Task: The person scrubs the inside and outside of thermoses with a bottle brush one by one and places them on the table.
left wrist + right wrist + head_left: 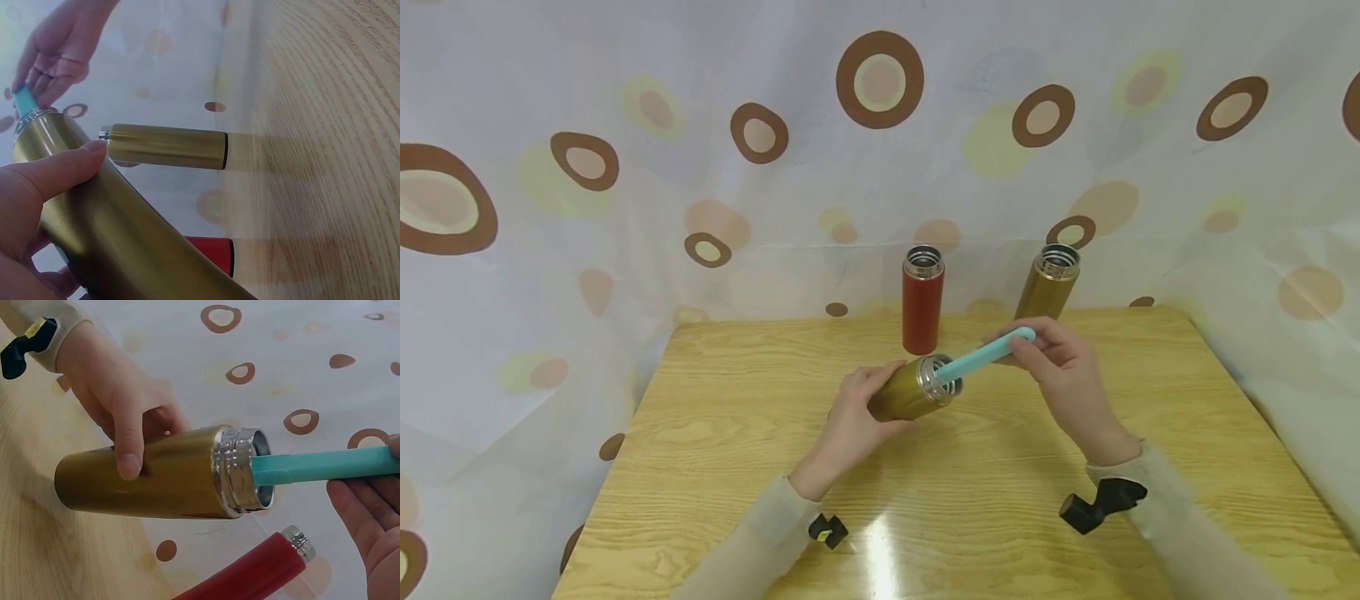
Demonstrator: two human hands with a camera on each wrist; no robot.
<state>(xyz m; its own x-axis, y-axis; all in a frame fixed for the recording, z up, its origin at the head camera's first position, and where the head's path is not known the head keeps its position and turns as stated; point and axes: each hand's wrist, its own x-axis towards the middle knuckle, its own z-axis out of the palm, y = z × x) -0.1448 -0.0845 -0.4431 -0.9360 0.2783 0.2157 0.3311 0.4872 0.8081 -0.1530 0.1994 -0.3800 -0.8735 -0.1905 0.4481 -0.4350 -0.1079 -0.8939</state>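
Note:
My left hand (857, 412) grips a gold flask (912, 389) tilted above the wooden table (775, 467), its steel mouth facing right. My right hand (1060, 367) holds a teal brush handle (987, 356) whose front end is inside the flask's mouth. In the right wrist view the teal handle (325, 466) enters the gold flask (156, 478) while the left hand's fingers (128, 434) wrap its body. The left wrist view shows the held flask (119, 231) close up under my thumb (59, 169).
A red flask (922, 300) and a second gold flask (1048, 283) stand open-topped at the table's far edge. A dotted white curtain (700, 167) surrounds the table on three sides. Black wrist cameras (1101, 504) sit on both sleeves.

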